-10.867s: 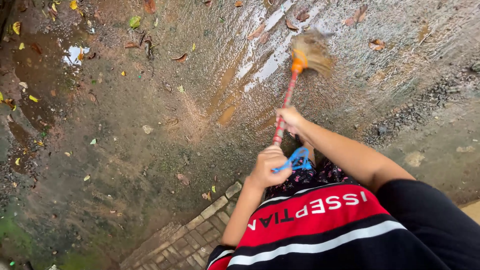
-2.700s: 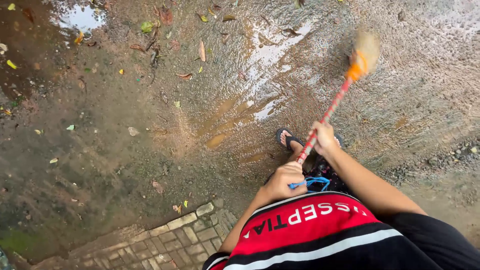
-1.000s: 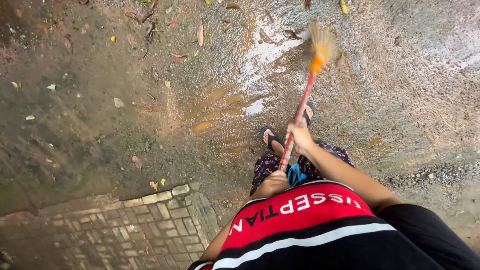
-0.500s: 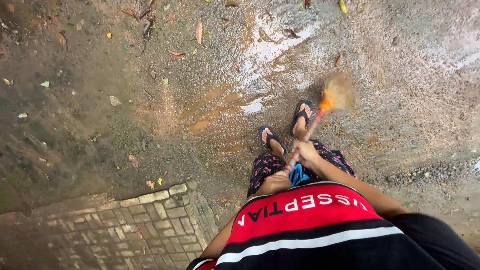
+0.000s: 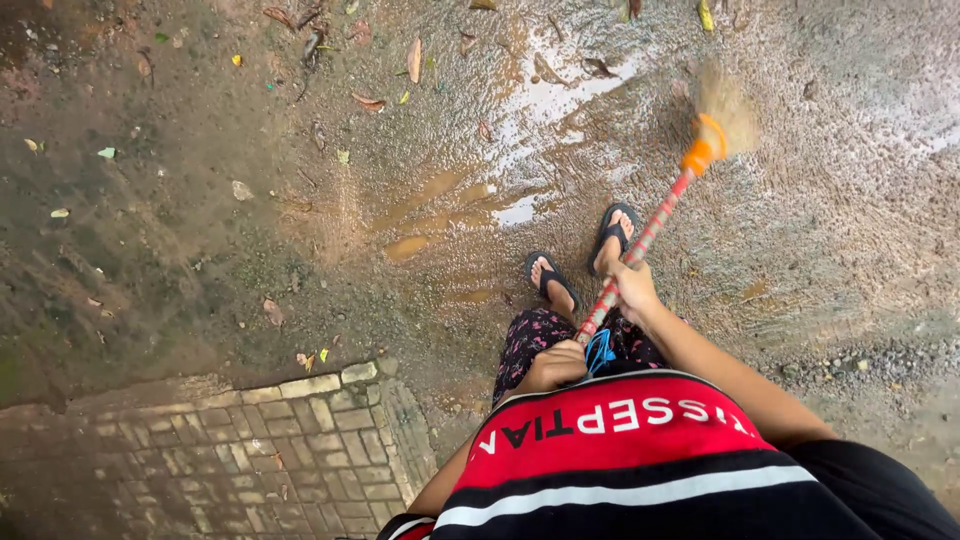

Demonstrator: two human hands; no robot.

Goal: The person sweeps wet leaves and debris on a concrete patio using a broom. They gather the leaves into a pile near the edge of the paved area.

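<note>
1. Head view, looking straight down: my left hand [image 5: 556, 365] is wrapped tight round the top end of the broom handle [image 5: 640, 245], close to my waist, beside a blue loop [image 5: 600, 352].
2. My right hand [image 5: 634, 288] grips the same striped handle further along, toward one o'clock.
3. Stiff, light pole, I'd say; two spaced grips give leverage.
4. Out at one o'clock, the orange collar [image 5: 700, 155] and the soft bristles [image 5: 725, 105], blurred, over wet ground [image 5: 850, 220].
5. Feet in sandals [image 5: 580, 260] at twelve; puddle [image 5: 520, 210] at eleven, leaves [image 5: 413, 60] beyond, brick paving [image 5: 250, 460] at eight.
</note>
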